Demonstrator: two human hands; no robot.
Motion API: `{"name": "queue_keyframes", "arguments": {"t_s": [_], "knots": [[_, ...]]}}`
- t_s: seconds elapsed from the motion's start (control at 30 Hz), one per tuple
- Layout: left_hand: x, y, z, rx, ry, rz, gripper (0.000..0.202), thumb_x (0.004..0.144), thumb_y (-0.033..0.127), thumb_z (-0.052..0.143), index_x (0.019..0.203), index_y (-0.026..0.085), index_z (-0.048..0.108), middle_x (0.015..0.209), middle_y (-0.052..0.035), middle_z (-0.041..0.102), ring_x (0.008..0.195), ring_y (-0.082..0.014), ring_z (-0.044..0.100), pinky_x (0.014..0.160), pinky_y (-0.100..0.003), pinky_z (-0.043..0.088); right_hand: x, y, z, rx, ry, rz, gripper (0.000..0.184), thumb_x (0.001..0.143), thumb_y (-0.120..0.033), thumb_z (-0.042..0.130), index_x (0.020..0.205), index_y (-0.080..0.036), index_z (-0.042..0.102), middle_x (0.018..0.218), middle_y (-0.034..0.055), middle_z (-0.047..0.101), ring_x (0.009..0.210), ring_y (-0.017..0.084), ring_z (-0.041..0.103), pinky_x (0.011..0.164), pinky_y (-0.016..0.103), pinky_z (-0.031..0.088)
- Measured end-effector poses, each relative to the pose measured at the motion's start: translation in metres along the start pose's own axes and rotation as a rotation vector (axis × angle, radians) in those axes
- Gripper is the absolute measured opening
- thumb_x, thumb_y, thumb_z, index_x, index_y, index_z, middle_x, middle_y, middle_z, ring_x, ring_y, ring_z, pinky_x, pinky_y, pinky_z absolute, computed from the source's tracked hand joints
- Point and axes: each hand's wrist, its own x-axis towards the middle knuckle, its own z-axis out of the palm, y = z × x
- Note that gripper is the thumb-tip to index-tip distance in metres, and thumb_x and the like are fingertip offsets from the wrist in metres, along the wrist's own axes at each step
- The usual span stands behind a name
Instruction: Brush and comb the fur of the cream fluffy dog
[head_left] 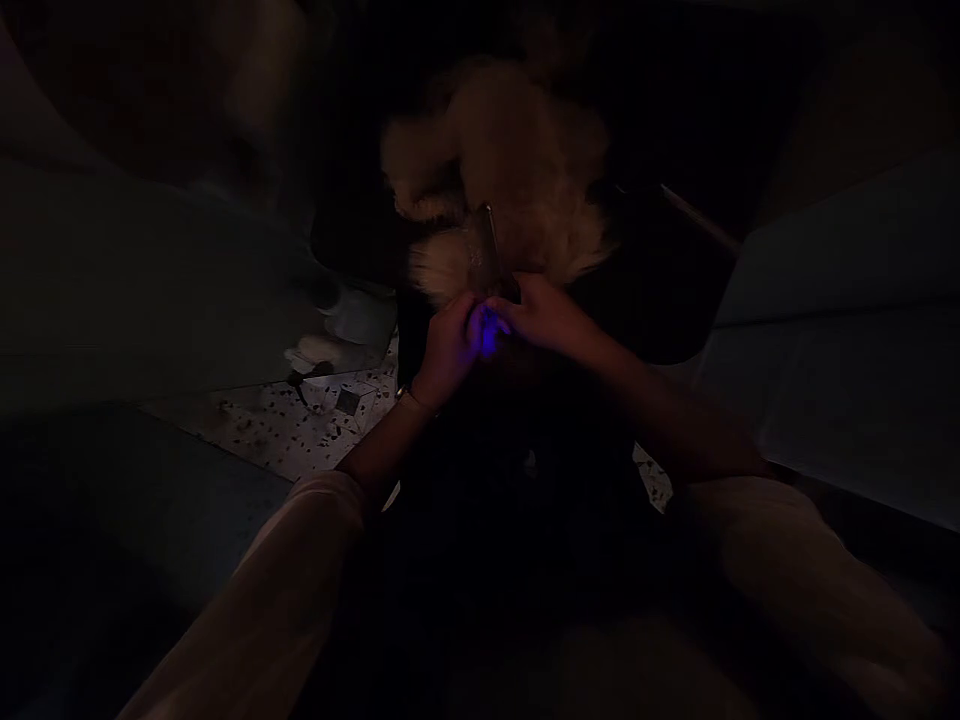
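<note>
The scene is very dark. My left hand [450, 340] and my right hand [536, 310] meet in the middle, both with curled fingers. Violet light [489, 330] glows between them; its source cannot be made out. Just beyond the fingers, a flat greyish piece with a thin bright edge [484, 248] sticks up and leans slightly left. Its lower end reaches my fingers, but which hand grips it is unclear. Right behind it is a light, fluffy-furred animal [525, 170], perhaps a dog, its fur close to my hands.
A dark surface [652, 290] lies under and around the animal. Grey panels stand at the left [150, 290] and right [840, 370]. Speckled floor tiles [300, 430] show at the lower left, near pale, unclear objects [337, 335].
</note>
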Motion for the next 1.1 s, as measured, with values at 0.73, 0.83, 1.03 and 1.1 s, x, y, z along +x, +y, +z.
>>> {"name": "queue_keyframes", "arguments": {"t_s": [0.73,0.83,1.03,1.1], "knots": [[-0.005,-0.011,0.004,-0.174,0.075,-0.180,0.018,0.091,0.032,0.063,0.086,0.016,0.070,0.075,-0.0008,0.067,0.065,-0.0106,0.059,0.061,-0.019,0.044,0.004,0.004,0.005,-0.025,0.141,-0.026,0.009,0.079,-0.024,0.069,0.082,-0.016,0.068,0.077,0.0056,0.067,0.087,0.024,0.064,0.084,0.037,0.052],[-0.004,-0.008,0.006,-0.136,0.063,-0.189,0.019,0.091,0.032,0.062,0.084,0.015,0.069,0.076,-0.0019,0.067,0.067,-0.0112,0.059,0.062,-0.020,0.045,0.003,0.004,0.002,-0.112,0.095,-0.068,0.013,0.083,-0.022,0.064,0.093,-0.015,0.068,0.089,0.0084,0.070,0.091,0.024,0.064,0.087,0.038,0.051],[-0.004,-0.009,0.005,-0.120,0.032,-0.085,0.012,0.090,0.024,0.063,0.084,0.015,0.066,0.073,-0.0002,0.065,0.063,-0.0089,0.056,0.059,-0.018,0.041,-0.001,-0.008,-0.011,-0.229,-0.062,-0.045,0.015,0.086,-0.019,0.060,0.098,-0.013,0.066,0.094,0.0092,0.070,0.094,0.022,0.065,0.090,0.033,0.049],[-0.004,-0.011,0.004,-0.111,0.036,-0.047,0.014,0.092,0.025,0.060,0.085,0.014,0.066,0.075,-0.0006,0.066,0.064,-0.0090,0.057,0.060,-0.018,0.041,-0.002,-0.010,-0.013,-0.272,-0.055,-0.015,0.019,0.085,-0.019,0.062,0.102,-0.011,0.066,0.098,0.0109,0.070,0.094,0.022,0.065,0.088,0.033,0.049]]}}
